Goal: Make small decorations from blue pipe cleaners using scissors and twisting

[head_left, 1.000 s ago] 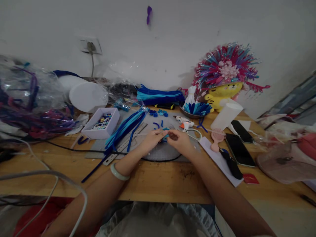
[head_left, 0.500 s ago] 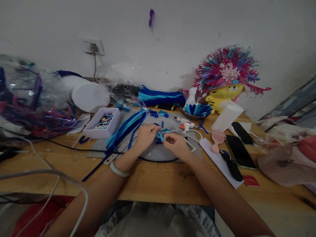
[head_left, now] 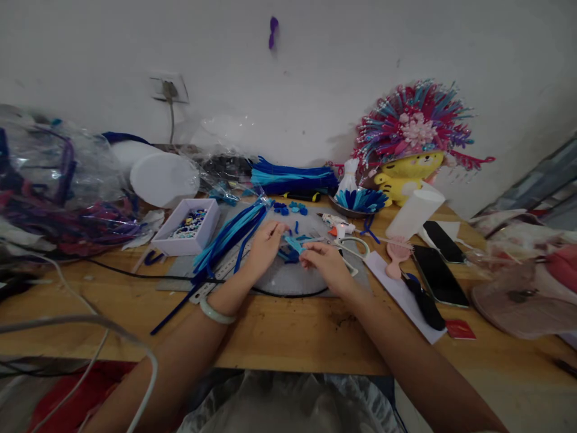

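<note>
A short light-blue pipe cleaner piece point(head_left: 295, 243), folded or bundled, is held up between my two hands over the grey mat. My left hand point(head_left: 265, 245) is closed in a pinch near its left end. At its other end the fingertips of my right hand point(head_left: 325, 261) pinch it. Just beneath lie more blue pipe cleaner pieces point(head_left: 288, 257), partly hidden by my fingers. A bundle of long blue pipe cleaners point(head_left: 234, 231) lies left of my left hand, by a metal ruler point(head_left: 225, 267). Scissors point(head_left: 354, 246) and a glue gun point(head_left: 340, 225) lie beyond my right hand.
A white box of beads point(head_left: 184, 231) stands at left, with a black cable point(head_left: 153, 276) running across the table. Small blue flowers point(head_left: 291, 208) and a bowl of blue tufts point(head_left: 360, 201) sit behind. Phones point(head_left: 439, 276) and a pink hairbrush point(head_left: 396, 255) lie at right.
My hands have moved slightly apart, and more of the light-blue piece shows between them. The view has shifted a little.
</note>
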Demonstrator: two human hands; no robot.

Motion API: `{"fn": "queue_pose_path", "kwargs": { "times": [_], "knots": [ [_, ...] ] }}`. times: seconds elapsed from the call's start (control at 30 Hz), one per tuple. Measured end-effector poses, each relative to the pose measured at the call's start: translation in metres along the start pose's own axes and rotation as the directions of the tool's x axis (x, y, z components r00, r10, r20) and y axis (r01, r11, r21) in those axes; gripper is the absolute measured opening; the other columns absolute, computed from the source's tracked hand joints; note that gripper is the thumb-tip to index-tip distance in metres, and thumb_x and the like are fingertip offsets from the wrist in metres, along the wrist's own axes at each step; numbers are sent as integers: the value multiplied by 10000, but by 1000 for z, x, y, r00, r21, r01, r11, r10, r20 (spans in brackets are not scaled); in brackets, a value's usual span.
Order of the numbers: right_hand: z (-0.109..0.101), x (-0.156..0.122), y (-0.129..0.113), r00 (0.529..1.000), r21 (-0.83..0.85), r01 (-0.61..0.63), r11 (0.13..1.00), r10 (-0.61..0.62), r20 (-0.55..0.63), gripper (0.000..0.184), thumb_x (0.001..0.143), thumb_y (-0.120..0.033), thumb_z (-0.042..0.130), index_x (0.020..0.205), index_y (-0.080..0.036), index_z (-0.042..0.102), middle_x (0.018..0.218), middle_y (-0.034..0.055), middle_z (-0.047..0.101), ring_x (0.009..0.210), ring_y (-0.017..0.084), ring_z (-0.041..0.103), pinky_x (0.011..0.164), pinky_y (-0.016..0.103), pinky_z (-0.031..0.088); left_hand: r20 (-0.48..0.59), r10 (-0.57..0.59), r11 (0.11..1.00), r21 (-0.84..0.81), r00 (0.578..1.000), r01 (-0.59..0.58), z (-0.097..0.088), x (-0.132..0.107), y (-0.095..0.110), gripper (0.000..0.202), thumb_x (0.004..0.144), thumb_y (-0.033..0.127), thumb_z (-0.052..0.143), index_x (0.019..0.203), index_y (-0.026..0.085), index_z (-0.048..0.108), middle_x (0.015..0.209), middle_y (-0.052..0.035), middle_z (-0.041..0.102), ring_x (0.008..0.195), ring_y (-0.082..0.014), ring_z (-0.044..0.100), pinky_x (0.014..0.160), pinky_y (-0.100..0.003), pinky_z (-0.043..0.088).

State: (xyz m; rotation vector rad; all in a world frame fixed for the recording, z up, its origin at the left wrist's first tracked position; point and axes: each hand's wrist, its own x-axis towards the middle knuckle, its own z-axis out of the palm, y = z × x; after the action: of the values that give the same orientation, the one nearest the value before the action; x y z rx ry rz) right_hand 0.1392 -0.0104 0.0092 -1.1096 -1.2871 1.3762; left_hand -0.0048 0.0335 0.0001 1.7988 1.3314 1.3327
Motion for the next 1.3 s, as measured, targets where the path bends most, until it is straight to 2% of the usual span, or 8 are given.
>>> {"fn": "queue_pose_path", "kwargs": {
  "times": [0.1,0.3,0.67,0.8,0.9,1.03,1.13,1.3],
  "knots": [
    [-2,2,-2,992,265,-104,959,118,-36,81,609,-225,549,578,-157,519,557,-23,520,484,67,446,470,194,365,-239,200,977,118,950,-176,-4,-10,8,255,828,318,376,958,202,561,989,-58,569,912,-172,497,811,-308,365],
    [-7,1,-9,946,574,-324,752,259,195,93,671,-181,525,606,-151,465,555,-45,432,452,34,362,424,149,320,257,565,734,278,784,-620,-6,-15,5,216,801,230,453,948,213,609,964,-65,622,945,-209,512,862,-374,351],
    [-13,2,-8,846,709,-533,462,283,451,131,724,-153,452,593,-149,441,544,-45,368,430,27,314,386,116,297,304,627,699,188,718,-690,-7,-12,-15,253,817,157,411,1002,199,578,1022,-69,615,1000,-184,523,871,-350,373],
    [-16,4,-8,911,618,-409,672,258,323,114,664,-152,532,576,-139,461,536,-50,385,427,24,294,375,134,242,234,498,850,63,835,-524,-3,-12,-1,168,772,182,469,846,184,620,869,-54,647,850,-170,559,828,-356,382],
    [-22,5,-10,964,480,-228,847,126,235,132,638,-154,563,541,-134,475,512,-53,389,423,27,281,387,158,220,271,165,950,-301,948,-79,5,-15,14,89,713,199,536,737,163,614,678,-20,610,656,-132,527,675,-296,406],
    [-27,3,-14,978,356,-65,932,-11,207,65,630,-142,578,577,-121,548,509,-46,426,437,30,306,421,171,242,581,-58,487,-694,812,531,16,-21,26,37,645,124,545,623,123,576,550,10,504,484,-63,418,517,-216,356],
    [-26,3,-14,979,417,-101,903,15,206,68,639,-151,572,581,-119,555,536,-34,453,450,30,327,423,165,257,588,-57,353,-744,807,567,21,-23,26,95,589,49,549,647,117,580,585,10,526,486,-48,421,534,-201,363],
    [-21,5,-7,948,620,-309,722,183,260,130,680,-171,523,563,-118,502,546,-28,460,420,13,306,406,134,290,338,32,668,-707,941,231,19,-21,17,139,676,146,568,814,148,585,681,3,589,628,-96,529,646,-235,411]
  ]
}}
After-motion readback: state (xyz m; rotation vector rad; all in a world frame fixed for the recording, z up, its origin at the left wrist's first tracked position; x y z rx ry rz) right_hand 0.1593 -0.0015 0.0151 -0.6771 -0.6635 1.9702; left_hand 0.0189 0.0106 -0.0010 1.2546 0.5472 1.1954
